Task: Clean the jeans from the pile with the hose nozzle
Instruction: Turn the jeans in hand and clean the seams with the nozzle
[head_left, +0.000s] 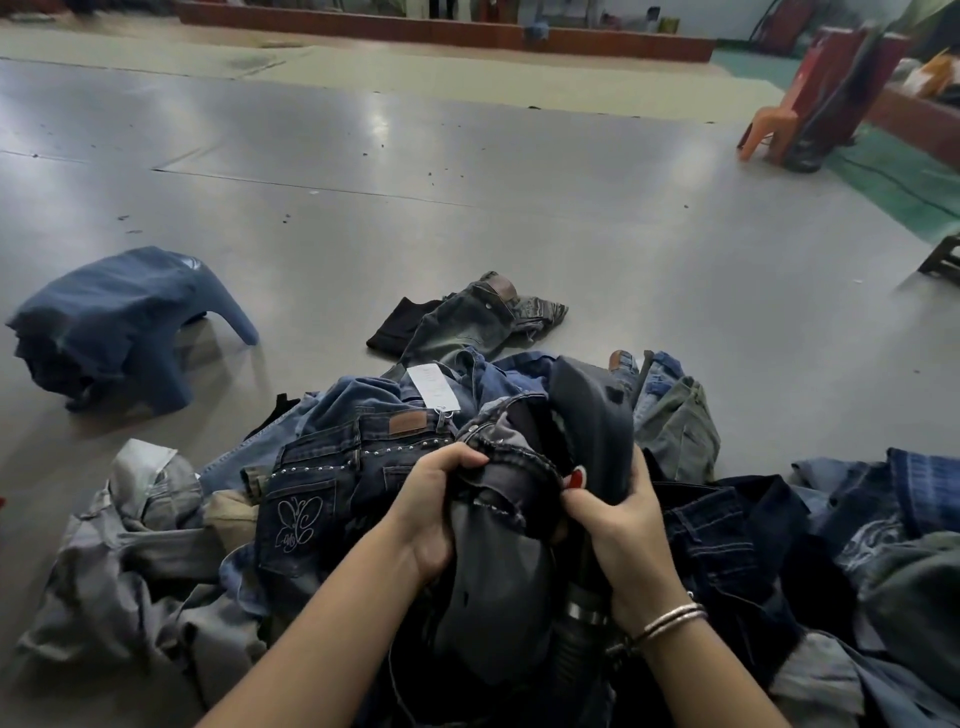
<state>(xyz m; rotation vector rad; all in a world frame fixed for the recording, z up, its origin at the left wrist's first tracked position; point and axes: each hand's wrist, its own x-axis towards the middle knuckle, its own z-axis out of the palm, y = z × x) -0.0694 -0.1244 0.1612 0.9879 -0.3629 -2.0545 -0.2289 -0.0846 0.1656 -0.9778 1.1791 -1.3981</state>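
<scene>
At the near middle of the pile (363, 499), the left hand (436, 509) and right hand (618, 525) both clench dark grey jeans (498, 551) over the ribbed hose nozzle (584, 618), apparently feeding fabric onto it; next, the cloth likely needs pulling taut.

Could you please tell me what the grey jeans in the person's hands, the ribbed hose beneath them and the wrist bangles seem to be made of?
Grey jeans: faded denim, matte, judging by frayed seams and studs. Black ribbed hose: probably flexible plastic or rubber, with a shiny metal-looking collar. Thin silver bangles: likely polished metal, given their glint.
</scene>
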